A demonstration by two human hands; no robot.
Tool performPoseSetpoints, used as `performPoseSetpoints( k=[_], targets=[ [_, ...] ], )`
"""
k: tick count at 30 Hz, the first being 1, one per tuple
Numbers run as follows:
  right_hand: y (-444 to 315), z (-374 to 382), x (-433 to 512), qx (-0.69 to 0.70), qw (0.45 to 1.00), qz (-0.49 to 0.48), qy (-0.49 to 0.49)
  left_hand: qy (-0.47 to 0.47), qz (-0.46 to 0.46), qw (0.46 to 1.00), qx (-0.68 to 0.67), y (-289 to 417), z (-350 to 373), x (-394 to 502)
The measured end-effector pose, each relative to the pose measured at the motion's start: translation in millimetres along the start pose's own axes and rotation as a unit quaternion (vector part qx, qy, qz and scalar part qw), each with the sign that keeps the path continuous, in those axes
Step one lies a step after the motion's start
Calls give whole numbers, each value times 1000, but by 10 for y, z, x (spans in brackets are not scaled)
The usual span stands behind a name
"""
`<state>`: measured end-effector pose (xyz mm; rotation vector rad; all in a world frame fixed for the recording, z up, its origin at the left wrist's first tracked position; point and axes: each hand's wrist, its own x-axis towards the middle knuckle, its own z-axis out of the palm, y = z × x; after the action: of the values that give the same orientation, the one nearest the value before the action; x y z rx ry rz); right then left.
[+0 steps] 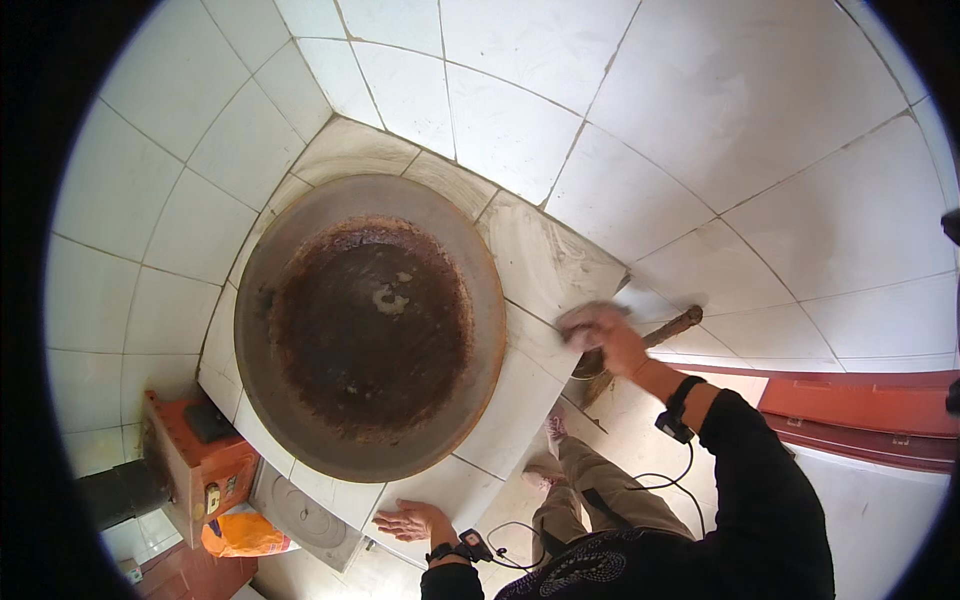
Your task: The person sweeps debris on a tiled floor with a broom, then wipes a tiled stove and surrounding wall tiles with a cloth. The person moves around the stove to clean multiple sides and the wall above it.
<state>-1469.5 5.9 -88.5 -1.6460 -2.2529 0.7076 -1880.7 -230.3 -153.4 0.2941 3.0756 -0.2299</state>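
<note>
My right hand [621, 346], blurred by motion, grips a pinkish-grey cloth [583, 321] at the right edge of a white-tiled stove top [480, 420]. The cloth is bunched and smeared, so its outline is unclear. Wet-looking grey streaks mark the tiles between it and the wall. At the front edge, my left hand [409, 520] holds nothing, its fingers extended at the tiles. A large round wok [371, 337] is set into the stove top between the walls. Its bottom is dark, with rusty brown around it and a few pale patches inside.
White-tiled walls [517, 90] border the stove top. Below its right edge a wooden stick [675, 327] projects. To the lower left are a reddish box [225, 472], an orange bag [247, 534] and a grey stove with a round plate [304, 514]. A red cabinet [862, 409] stands at right.
</note>
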Motion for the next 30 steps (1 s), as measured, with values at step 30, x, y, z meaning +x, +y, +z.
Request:
performPoseSetpoints(
  k=[30],
  targets=[
    [213, 231, 768, -131, 984, 68, 103, 18, 16, 1000, -9, -20, 31, 28]
  ],
)
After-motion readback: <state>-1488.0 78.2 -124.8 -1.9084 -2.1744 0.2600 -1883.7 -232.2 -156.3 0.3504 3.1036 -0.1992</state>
